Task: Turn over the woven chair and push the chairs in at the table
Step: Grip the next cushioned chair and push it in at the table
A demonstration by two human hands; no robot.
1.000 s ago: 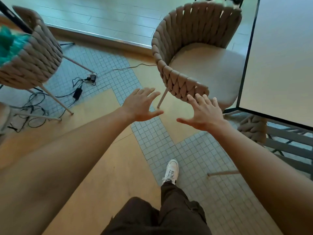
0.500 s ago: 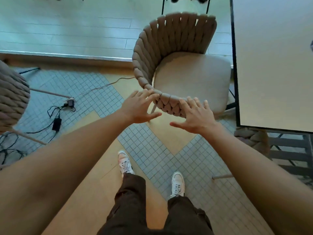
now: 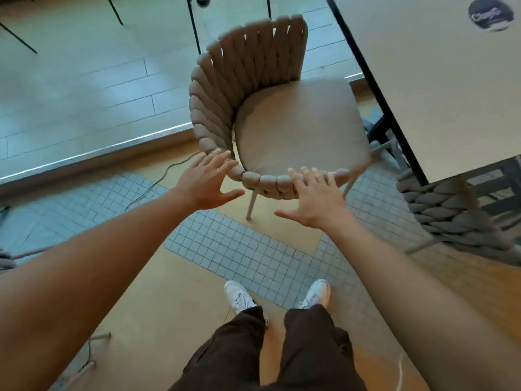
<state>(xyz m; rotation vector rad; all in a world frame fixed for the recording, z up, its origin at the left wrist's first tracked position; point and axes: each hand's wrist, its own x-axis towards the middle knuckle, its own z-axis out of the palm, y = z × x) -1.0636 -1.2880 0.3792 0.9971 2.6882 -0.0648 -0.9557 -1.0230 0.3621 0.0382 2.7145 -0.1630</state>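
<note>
A beige woven chair stands upright in front of me, its cushioned seat facing the pale table at the right. My left hand is spread open, fingertips at the near left curve of the woven backrest. My right hand is also spread open, fingertips resting on the near woven rim. Neither hand grips anything. A second woven chair is tucked partly under the table's near corner, mostly hidden.
A cable runs over the tiled floor at the left of the chair. A raised metal-edged step crosses behind it. Dark chair legs stand at the far top. My white shoes are on the wood floor below.
I have stepped closer to the chair and both open hands have reached forward onto its near woven rim. The other woven chair at the left has left the view.
</note>
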